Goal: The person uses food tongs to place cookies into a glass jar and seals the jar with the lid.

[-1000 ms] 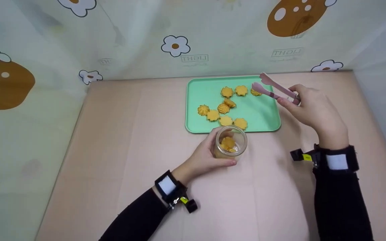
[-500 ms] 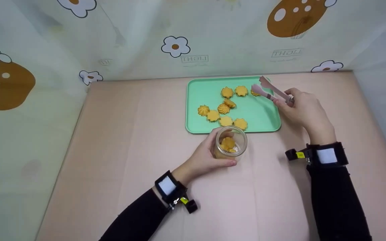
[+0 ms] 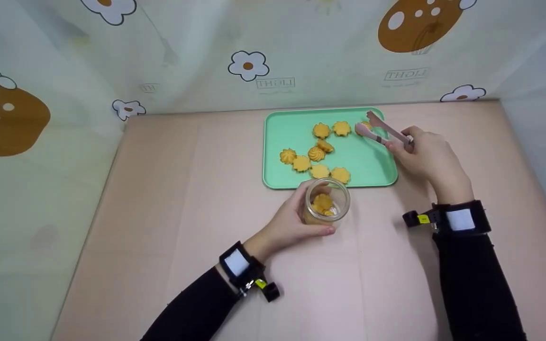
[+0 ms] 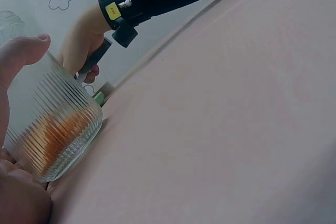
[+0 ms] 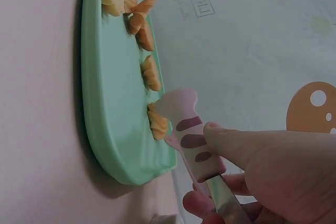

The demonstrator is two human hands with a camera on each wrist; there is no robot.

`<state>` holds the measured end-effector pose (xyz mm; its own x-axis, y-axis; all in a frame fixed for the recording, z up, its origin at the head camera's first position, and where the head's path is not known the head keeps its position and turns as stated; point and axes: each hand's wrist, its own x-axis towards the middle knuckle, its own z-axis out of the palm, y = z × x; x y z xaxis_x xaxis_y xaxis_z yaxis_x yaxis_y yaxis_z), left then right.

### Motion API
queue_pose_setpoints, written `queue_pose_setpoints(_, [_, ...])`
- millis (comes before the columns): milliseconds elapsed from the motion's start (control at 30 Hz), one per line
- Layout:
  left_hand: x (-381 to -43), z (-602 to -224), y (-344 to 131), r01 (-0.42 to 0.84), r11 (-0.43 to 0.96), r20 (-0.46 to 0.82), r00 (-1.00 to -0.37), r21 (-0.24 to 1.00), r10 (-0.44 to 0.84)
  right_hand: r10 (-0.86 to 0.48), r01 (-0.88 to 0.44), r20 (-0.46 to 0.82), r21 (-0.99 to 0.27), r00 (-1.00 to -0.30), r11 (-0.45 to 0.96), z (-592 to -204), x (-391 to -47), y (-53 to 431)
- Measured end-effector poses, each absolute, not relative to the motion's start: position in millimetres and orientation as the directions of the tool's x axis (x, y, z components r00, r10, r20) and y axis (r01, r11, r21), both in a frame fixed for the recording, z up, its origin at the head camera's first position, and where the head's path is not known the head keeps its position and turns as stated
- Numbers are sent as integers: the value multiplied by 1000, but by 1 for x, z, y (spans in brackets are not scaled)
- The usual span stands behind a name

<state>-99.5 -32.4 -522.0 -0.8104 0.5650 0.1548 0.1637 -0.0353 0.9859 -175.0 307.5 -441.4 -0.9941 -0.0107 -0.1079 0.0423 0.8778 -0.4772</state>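
My left hand (image 3: 289,222) grips a clear glass jar (image 3: 344,208) just in front of the green tray. Inside the jar lie a few golden cookies (image 3: 322,202); its ribbed wall shows in the left wrist view. In my right hand (image 3: 436,158) are pink tongs (image 5: 191,140) with a metal middle, held between thumb and fingers. The tong tips are spread around a cookie (image 5: 158,124) near the tray's far right corner. Whether they touch it, I cannot tell. Several more flower-shaped cookies (image 3: 301,163) lie on the green tray (image 3: 372,170).
A pale pink cloth (image 3: 183,199) covers the table. Behind the tray rises a curtain (image 3: 197,61) printed with flowers and brown spotted shapes. The tray's raised rim (image 5: 92,77) runs beside the cookies.
My right hand has moved a little left and the tongs have come down over the far right cookie, their tips now lower. The left hand and jar have stayed put.
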Motion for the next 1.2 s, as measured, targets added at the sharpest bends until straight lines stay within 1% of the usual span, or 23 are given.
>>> queue_pose_setpoints(367, [-100,-521,-32,160,-19,143,-816,987,560,-68,-18,-89,-467,-994,884,-444,-176,307])
queue_pose_setpoints(700, [-99,-520,-33,155,-22,140,-814,988,564,-33,33,-131,-468,-991,883,-445,-176,304])
queue_pose_setpoints(1200, [-99,-522,-32,174,-40,165,-807,984,566,-56,-6,-95,-466,-994,885,-440,-175,302])
